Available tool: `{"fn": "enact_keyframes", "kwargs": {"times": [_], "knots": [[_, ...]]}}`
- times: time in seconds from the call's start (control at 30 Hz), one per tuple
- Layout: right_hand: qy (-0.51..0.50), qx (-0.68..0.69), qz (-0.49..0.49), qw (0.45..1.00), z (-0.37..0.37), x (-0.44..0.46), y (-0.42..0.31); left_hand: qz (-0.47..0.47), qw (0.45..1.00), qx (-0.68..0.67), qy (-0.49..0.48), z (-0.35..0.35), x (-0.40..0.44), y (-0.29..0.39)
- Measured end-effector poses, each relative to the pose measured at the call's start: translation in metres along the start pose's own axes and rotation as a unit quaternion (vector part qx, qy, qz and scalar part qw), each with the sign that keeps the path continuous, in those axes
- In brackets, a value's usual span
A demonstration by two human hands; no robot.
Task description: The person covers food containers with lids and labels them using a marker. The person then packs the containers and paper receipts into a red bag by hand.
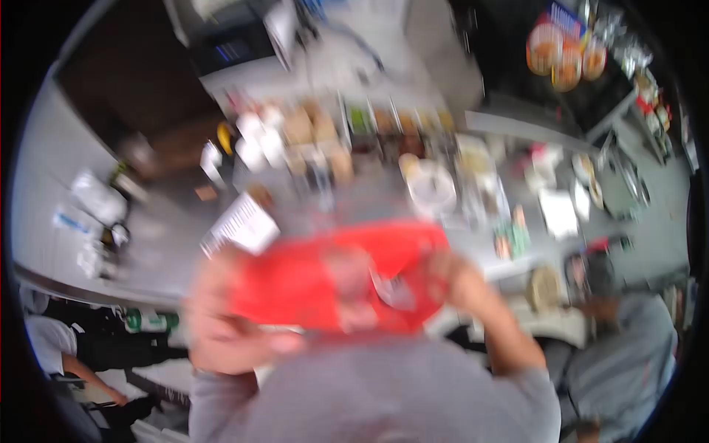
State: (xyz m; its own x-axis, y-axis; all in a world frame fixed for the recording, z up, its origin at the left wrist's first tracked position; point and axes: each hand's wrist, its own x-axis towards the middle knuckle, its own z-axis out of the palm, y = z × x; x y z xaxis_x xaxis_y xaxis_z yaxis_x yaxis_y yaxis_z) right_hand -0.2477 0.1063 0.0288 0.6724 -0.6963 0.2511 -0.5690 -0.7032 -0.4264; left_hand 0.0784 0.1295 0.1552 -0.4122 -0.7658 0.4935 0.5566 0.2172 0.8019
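A red bag-like item point(288, 284), limp and smeared by motion, is stretched in front of my chest with a pale printed patch near its middle. My left hand point(221, 325) grips its left end, fingers closed on it. At the right end, my right hand point(454, 284) is closed on the red material, its fingertips partly hidden by blur. A white paper slip point(244, 225) with printed lines shows just above my left hand; whether those fingers hold it too, I cannot tell.
A steel counter point(166, 229) runs ahead, with stacked white cups point(258, 140), food pans point(377, 122) and a round white plate or bowl point(430, 186). Another person's arm point(628, 317) is close on the right. A second person point(74, 354) stands at the lower left.
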Motion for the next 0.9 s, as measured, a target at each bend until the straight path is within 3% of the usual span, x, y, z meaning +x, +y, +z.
{"fn": "enact_keyframes", "kwargs": {"times": [0.03, 0.1, 0.17, 0.23, 0.27, 0.33, 0.43, 0.53, 0.57, 0.63, 0.77, 0.83, 0.9], "knots": [[-0.021, -0.041, 0.002, 0.999, 0.004, 0.006, -0.006, -0.004, 1.000, -0.012, -0.025, 0.004, 0.005, 0.005], [0.049, -0.131, 0.118, 0.983, 0.000, 0.033, -0.041, -0.014, 0.998, -0.020, -0.058, 0.009, 0.009, 0.012], [0.068, -0.029, 0.200, 0.977, 0.021, 0.026, -0.015, -0.025, 0.997, -0.004, -0.067, 0.007, 0.011, 0.019], [0.024, -0.001, 0.219, 0.975, 0.038, 0.010, 0.039, -0.026, 0.996, 0.003, -0.087, 0.006, 0.015, 0.018], [0.086, 0.121, 0.246, 0.958, 0.031, 0.016, 0.038, -0.023, 0.997, -0.017, -0.074, 0.007, 0.019, 0.015], [0.191, 0.361, 0.286, 0.866, 0.023, 0.022, 0.025, -0.027, 0.997, -0.010, -0.067, 0.006, 0.023, 0.015], [0.079, 0.233, 0.238, 0.940, 0.035, 0.030, 0.008, -0.028, 0.998, -0.003, -0.060, 0.013, 0.027, 0.014], [0.035, 0.235, 0.147, 0.960, 0.047, 0.030, 0.020, -0.019, 0.999, 0.021, -0.046, 0.016, 0.030, 0.014], [0.084, 0.410, 0.154, 0.895, 0.040, 0.027, 0.023, -0.019, 0.999, 0.022, -0.036, 0.016, 0.030, 0.016], [0.170, 0.708, 0.152, 0.669, -0.010, 0.027, 0.003, -0.013, 0.999, 0.019, -0.023, 0.015, 0.028, 0.015], [0.231, 0.759, 0.016, 0.609, -0.071, 0.014, 0.001, 0.000, 1.000, 0.013, 0.017, 0.010, 0.033, 0.018], [0.359, 0.664, -0.129, 0.643, -0.109, 0.016, -0.008, 0.034, 0.998, 0.003, 0.056, 0.005, 0.040, 0.032], [0.392, 0.604, -0.173, 0.672, -0.149, 0.010, -0.032, 0.114, 0.992, -0.006, 0.057, -0.004, 0.045, 0.058]]}}
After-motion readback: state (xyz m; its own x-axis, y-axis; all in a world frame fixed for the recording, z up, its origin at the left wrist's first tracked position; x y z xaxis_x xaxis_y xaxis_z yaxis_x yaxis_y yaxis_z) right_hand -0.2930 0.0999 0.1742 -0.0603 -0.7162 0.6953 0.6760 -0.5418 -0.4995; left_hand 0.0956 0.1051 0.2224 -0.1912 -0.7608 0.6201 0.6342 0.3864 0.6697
